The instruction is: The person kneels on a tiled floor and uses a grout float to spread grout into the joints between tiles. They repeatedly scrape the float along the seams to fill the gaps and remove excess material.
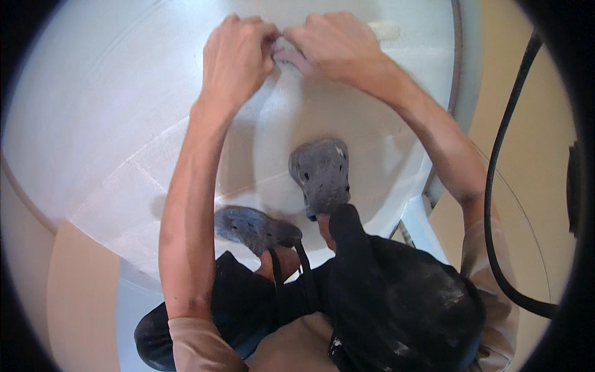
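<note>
My left hand and my right hand meet at the top of the view, over a pale floor. Both have their fingers curled in, fingertips close together. Whatever they pinch between them, if anything, is hidden or too small to name. Just beyond my right hand lies a short, cream-coloured rounded thing, partly behind the knuckles; its kind does not show.
The whitish floor has thin joint lines and a dark curved edge at the right. My feet, in grey clogs with holes, stand on it below my hands. A black cable loops down at the right, beside a beige surface.
</note>
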Available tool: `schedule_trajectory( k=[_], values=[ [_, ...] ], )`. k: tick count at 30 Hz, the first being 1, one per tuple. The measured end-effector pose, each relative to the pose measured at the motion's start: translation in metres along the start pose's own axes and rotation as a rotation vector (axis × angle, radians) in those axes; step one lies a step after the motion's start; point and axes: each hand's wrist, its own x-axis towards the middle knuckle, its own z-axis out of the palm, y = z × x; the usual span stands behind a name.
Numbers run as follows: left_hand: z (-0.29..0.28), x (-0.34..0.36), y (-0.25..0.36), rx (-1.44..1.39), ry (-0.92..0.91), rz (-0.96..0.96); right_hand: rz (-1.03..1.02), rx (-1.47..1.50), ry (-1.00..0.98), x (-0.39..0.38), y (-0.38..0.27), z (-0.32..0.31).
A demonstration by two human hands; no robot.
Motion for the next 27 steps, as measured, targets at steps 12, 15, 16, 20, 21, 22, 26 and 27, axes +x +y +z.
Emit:
schedule_trajectory(
  k=[12,15,16,20,21,22,26,27],
  values=[
    [0.000,-0.005,0.001,-0.026,-0.090,-0.052,-0.028,0.019,0.052,0.001,0.003,-0.001],
    [-0.010,0.005,-0.003,-0.022,-0.010,-0.022,-0.057,0.043,0.183,-0.002,0.001,0.011],
    [-0.004,-0.002,-0.004,-0.013,-0.026,-0.005,-0.079,0.053,0.224,-0.015,0.000,0.030],
    [-0.008,-0.021,0.014,-0.163,-0.034,-0.093,0.063,0.157,0.046,-0.025,-0.005,0.012],
    [-0.015,-0.024,0.017,-0.208,0.039,-0.152,0.163,0.276,0.047,-0.030,-0.007,0.003],
    [-0.023,-0.026,0.020,-0.247,0.116,-0.210,0.255,0.397,0.055,-0.033,-0.006,-0.005],
    [-0.031,-0.048,0.018,-0.347,0.155,-0.592,0.529,0.708,0.128,-0.048,0.014,-0.002],
    [-0.033,-0.050,0.020,-0.319,0.130,-0.579,0.537,0.681,0.186,-0.057,0.018,0.001]
  ],
)
